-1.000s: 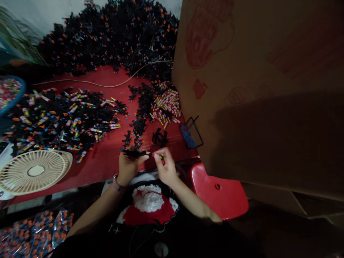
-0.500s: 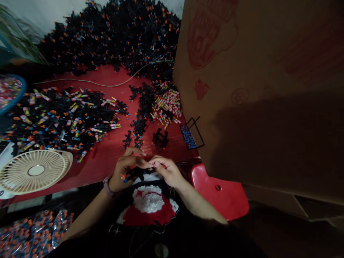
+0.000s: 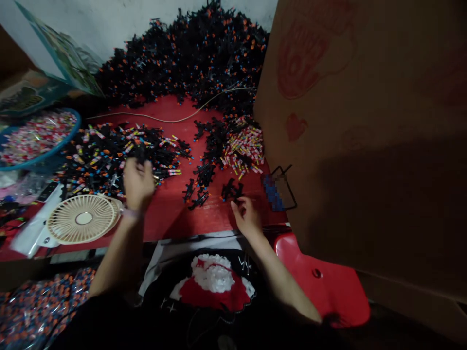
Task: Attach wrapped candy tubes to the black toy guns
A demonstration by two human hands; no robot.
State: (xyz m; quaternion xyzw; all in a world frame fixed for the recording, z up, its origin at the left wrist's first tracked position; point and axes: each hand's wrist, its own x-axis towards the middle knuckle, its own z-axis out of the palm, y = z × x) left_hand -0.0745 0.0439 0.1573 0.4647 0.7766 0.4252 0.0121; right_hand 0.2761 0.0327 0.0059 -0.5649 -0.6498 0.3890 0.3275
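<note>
On the red surface (image 3: pixel 171 214), the left hand (image 3: pixel 137 183) is being held over a heap of black plastic parts (image 3: pixel 109 165), its fingers blurred and their state not determinable; further right on the surface, the right hand (image 3: pixel 247 217) is being kept just beside a smaller black cluster (image 3: pixel 231 189), fingers (image 3: pixel 239 206) loosely spread.

A desk fan (image 3: pixel 83 219) lies before plastic parts (image 3: pixel 116 155) on the table (image 3: pixel 171 108)

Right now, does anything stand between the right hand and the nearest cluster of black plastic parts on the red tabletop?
Nothing visible does. The right hand lies just below and to the right of the black plastic parts, with only the red tabletop showing between them.
</note>
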